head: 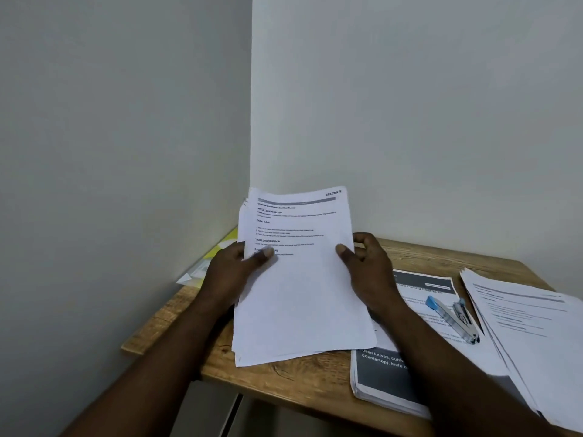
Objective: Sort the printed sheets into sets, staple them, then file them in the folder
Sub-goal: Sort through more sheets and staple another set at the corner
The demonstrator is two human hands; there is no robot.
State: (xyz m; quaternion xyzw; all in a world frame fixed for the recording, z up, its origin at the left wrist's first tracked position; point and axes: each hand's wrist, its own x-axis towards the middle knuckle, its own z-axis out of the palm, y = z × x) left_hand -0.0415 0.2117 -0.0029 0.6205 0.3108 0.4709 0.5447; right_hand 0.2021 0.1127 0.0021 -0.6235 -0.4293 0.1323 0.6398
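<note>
A set of printed white sheets [303, 288] is held up above the wooden table [293, 376], tilted toward me, with a "Section" heading at its top. My left hand [233, 269] grips its left edge, thumb on the front page. On the right edge, my right hand [369, 272] holds it the same way. A blue and silver stapler [454, 316] lies on a thick stack of printed sheets with dark bands [388, 383] to the right. Another fanned stack of sheets [530, 320] lies at the far right. A yellow folder [217, 250] lies at the table's back left, partly hidden.
The table stands in a corner between two plain walls [126, 121]. Its left edge and near edge are close to my arms. Bare wood shows at the back right [441, 257] and under the held sheets.
</note>
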